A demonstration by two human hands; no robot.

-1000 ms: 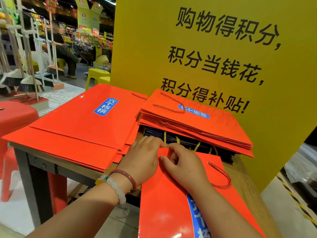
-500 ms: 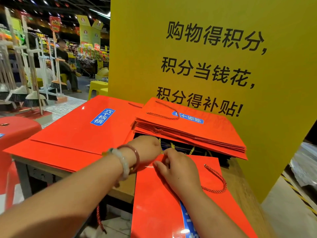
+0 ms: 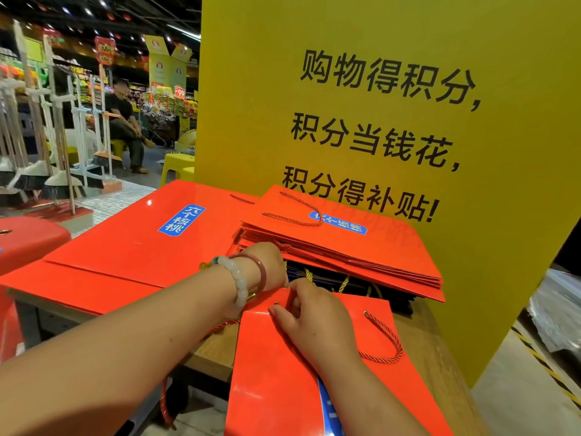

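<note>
Lower centre of the frame, the red bag (image 3: 314,372) lies flat on the table (image 3: 424,341) with its mouth pointing up-frame, and things are moving. A second ago the left hand (image 3: 267,265) lay flat on the bag's top edge; now it has pushed forward and rolled over, its back to the camera and its fingers hidden, so I cannot tell whether it grips anything. The right hand (image 3: 314,316) has stayed put, fingers curled and pinching the rim beside the eyelet. It looks to me as if the mouth is being pried open, and that step is barely begun.

One cord handle (image 3: 386,338) loops loose on the bag's face at right. Just above the hands sits a stack of bags (image 3: 345,247) on top of dark bags (image 3: 345,283) with gold cords, crowding the mouth. Wide flat bags (image 3: 141,240) fill the left of the table. Behind rises the yellow sign (image 3: 345,121). At far left are a stool (image 3: 28,240) and brooms (image 3: 47,171), and a person (image 3: 125,121) sits at upper left, well apart.
</note>
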